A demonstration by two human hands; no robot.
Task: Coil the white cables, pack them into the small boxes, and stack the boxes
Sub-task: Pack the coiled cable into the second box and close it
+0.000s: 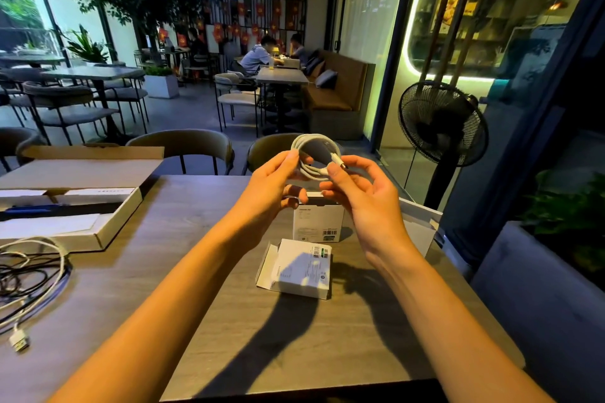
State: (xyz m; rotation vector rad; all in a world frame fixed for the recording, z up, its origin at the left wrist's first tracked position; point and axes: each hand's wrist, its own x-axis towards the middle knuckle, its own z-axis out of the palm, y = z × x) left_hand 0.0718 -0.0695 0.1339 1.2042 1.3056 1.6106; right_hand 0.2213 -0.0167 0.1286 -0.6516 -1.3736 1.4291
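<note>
Nearest the person, at the left edge of the surface [229, 321], a loose tangle of cables [32, 275] lies uncoiled, one white plug end [19, 342] trailing toward the edge; further in, a small box lying flat [296, 268] has its end flap open; just beyond it a second small box [317, 221] stands upright, its top partly hidden by the hands. Above these boxes both hands are raised off the surface; the left hand [273, 188] has its grip closed by pinching one side of the coiled white cable [311, 154]; the right hand [360, 193] pinches the connector end against the loops. In my judgement coiling is nearly done; the loose end should be tucked through or held tight so the loops do not spring, and the coil kept small enough for the open flap. Beyond, a large flat carton [75, 206] lies open at left.
</note>
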